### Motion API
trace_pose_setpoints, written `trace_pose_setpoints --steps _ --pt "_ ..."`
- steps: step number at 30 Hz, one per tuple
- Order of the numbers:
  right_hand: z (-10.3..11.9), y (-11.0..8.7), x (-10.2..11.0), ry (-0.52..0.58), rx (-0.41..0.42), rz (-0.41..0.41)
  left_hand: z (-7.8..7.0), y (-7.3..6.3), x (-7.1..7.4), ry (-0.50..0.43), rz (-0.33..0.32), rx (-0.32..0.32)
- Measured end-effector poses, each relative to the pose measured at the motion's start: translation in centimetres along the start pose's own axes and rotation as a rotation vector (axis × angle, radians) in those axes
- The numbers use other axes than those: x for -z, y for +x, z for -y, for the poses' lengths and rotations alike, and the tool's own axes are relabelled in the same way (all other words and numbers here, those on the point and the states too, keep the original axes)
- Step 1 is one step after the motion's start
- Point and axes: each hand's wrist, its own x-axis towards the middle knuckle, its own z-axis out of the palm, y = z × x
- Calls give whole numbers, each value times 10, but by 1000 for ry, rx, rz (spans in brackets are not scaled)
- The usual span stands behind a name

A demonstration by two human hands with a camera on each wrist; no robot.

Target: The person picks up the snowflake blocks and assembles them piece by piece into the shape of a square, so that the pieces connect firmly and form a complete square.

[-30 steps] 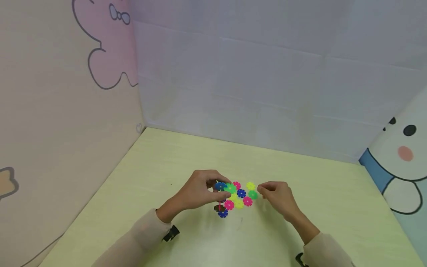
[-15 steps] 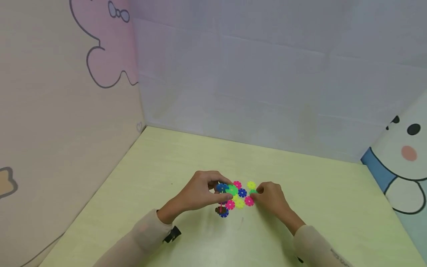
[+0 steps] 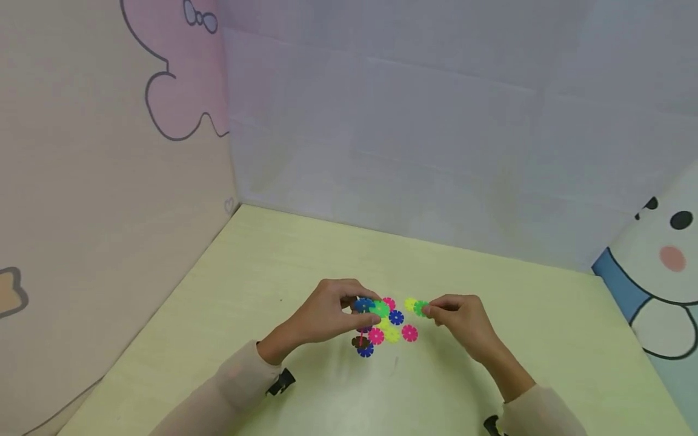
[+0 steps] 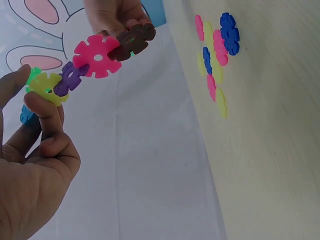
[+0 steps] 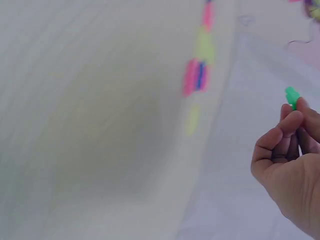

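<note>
My left hand (image 3: 322, 312) pinches a chain of joined snowflake discs. In the left wrist view, its links run from a blue disc (image 4: 26, 115) and a green one (image 4: 34, 74), through yellow (image 4: 47, 89), purple (image 4: 71, 79) and pink (image 4: 96, 59), to a brown disc (image 4: 134, 42) at the far end. Between thumb and fingers of my right hand (image 3: 466, 321) is a single green snowflake disc (image 3: 420, 308), apart from the chain. The right wrist view shows this green disc (image 5: 292, 95) edge-on at the fingertips.
Several loose discs lie on the pale table (image 3: 272, 254) around and below the hands, among them a pink disc (image 3: 410, 333), a yellow disc (image 3: 410, 304) and a blue disc (image 3: 396, 317). Walls stand behind and to the left, with cartoon figures at both sides.
My right hand has reached down to the green disc on the table, gripped it and lifted it, drawing back slightly right. The left hand keeps its hold on the chain, nearly still.
</note>
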Motion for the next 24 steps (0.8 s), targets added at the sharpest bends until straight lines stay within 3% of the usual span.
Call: trace_pose_setpoints --steps 5,11,24 --pt "23 -26 -3 78 161 -48 0 4 -4 -4 4 -8" --pt "37 -42 -12 91 334 -64 -4 5 -11 -8 24 10" --pt "36 -47 -19 56 513 -85 -2 5 -16 -22 33 -13"
